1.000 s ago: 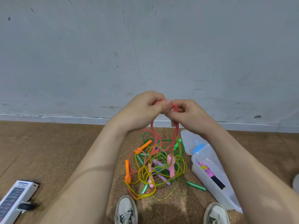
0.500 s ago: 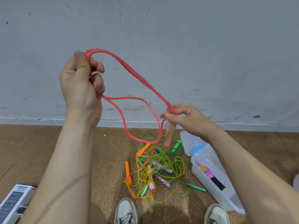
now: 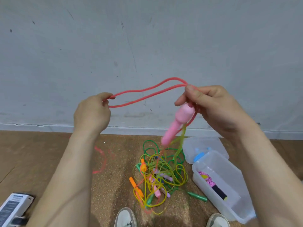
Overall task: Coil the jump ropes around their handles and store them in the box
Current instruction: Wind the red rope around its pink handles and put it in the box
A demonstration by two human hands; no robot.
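clear box [image 3: 237,185] at right edge of floor [image 3: 49,153] held one coiled rope [image 3: 213,185]; left hand [image 3: 92,113] and right hand [image 3: 213,107] pinched a red rope [image 3: 147,96].

Cork floor [image 3: 113,187]: rope tangle [image 3: 159,176], clear box [image 3: 233,175], carton [image 3: 11,208].

Taut red rope [image 3: 147,94], pink handle [image 3: 177,123] dangling

Clutter beneath the grip
Red rope [image 3: 173,78] bars the gap between left hand [image 3: 91,113] and right hand [image 3: 218,110]; rope tangle [image 3: 157,176] and box [image 3: 232,182] lie below.
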